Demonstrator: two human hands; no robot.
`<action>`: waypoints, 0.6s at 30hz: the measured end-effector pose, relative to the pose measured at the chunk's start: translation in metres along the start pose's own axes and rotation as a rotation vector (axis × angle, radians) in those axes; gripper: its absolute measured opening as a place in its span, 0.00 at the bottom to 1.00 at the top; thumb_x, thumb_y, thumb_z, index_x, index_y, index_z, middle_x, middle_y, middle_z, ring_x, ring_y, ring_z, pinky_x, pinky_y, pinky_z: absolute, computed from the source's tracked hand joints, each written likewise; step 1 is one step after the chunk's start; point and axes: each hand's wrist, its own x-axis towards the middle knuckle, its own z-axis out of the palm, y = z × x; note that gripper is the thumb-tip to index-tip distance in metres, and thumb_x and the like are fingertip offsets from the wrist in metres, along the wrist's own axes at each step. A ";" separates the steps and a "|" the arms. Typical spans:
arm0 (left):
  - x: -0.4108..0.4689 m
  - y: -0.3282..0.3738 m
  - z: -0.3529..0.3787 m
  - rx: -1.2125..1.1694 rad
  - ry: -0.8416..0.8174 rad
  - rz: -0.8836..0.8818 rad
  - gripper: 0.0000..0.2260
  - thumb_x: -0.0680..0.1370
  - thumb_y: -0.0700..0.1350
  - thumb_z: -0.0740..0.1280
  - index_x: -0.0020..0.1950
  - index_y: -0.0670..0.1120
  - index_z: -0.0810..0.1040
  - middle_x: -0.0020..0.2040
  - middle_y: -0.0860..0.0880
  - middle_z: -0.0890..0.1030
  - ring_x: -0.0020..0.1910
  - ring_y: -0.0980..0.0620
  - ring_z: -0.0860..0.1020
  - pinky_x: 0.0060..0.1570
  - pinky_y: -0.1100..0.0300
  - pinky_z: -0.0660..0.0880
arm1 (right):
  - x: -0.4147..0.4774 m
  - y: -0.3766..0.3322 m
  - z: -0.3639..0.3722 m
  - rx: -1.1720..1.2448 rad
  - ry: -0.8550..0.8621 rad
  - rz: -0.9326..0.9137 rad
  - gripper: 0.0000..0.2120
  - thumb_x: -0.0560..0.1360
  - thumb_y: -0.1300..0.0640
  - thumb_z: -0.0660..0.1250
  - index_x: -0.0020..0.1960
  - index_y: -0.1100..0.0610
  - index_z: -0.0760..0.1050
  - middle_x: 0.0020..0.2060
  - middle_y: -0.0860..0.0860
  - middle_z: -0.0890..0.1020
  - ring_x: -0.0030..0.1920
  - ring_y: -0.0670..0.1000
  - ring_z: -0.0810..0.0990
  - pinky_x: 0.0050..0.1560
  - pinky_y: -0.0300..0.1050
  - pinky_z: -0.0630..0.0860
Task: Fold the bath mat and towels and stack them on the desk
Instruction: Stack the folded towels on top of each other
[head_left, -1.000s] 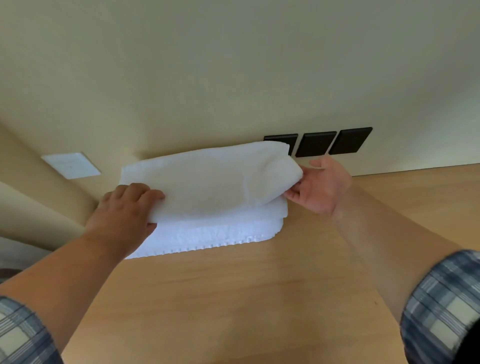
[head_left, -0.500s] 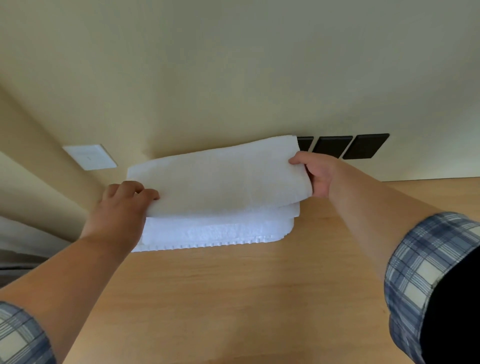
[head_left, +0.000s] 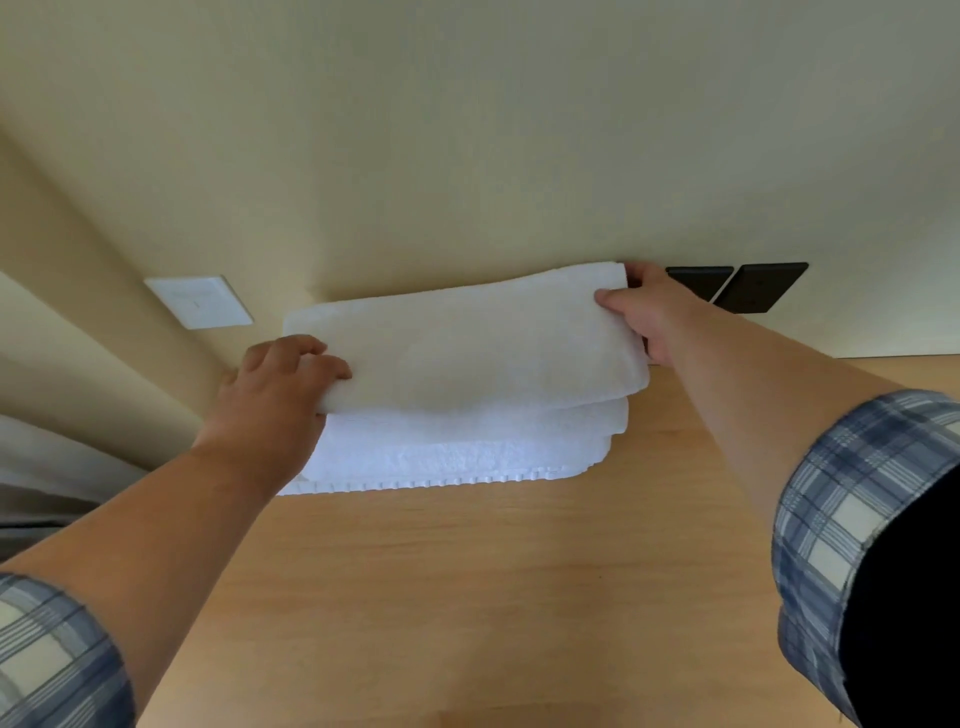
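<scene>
Towel (head_left: 478, 348) folded, being held over bath mat (head_left: 447, 462) on surface (head_left: 467, 597); left hand (head_left: 270, 395) grip clamping left corner, right hand (head_left: 641, 317) grip pinching right end. Needing edges squaring before releasing.

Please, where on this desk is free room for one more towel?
Bare desk lies in front of the stack, between the forearms, and right of it, below the black wall plates. Crowded by the wall: left hand and right hand grip the folded towel over the stack.
</scene>
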 end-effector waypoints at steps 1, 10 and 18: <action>0.000 -0.003 0.000 0.010 -0.036 -0.003 0.25 0.70 0.33 0.69 0.63 0.55 0.76 0.66 0.49 0.71 0.66 0.42 0.65 0.61 0.42 0.70 | 0.000 0.001 0.001 -0.020 -0.026 0.017 0.17 0.77 0.59 0.71 0.63 0.51 0.72 0.51 0.50 0.82 0.49 0.52 0.83 0.39 0.47 0.79; -0.014 -0.017 -0.003 -0.483 -0.009 -0.205 0.32 0.75 0.67 0.60 0.72 0.48 0.67 0.69 0.47 0.67 0.67 0.47 0.68 0.63 0.50 0.67 | 0.001 0.010 0.013 -0.059 -0.012 0.061 0.11 0.77 0.59 0.70 0.59 0.53 0.77 0.51 0.54 0.83 0.50 0.55 0.83 0.51 0.54 0.80; 0.053 -0.036 -0.001 -1.153 -0.365 -0.995 0.34 0.69 0.66 0.73 0.66 0.43 0.75 0.60 0.45 0.81 0.56 0.41 0.80 0.62 0.43 0.74 | 0.011 0.020 0.024 -0.171 0.224 0.010 0.20 0.76 0.45 0.69 0.66 0.49 0.74 0.58 0.52 0.80 0.56 0.58 0.79 0.60 0.56 0.75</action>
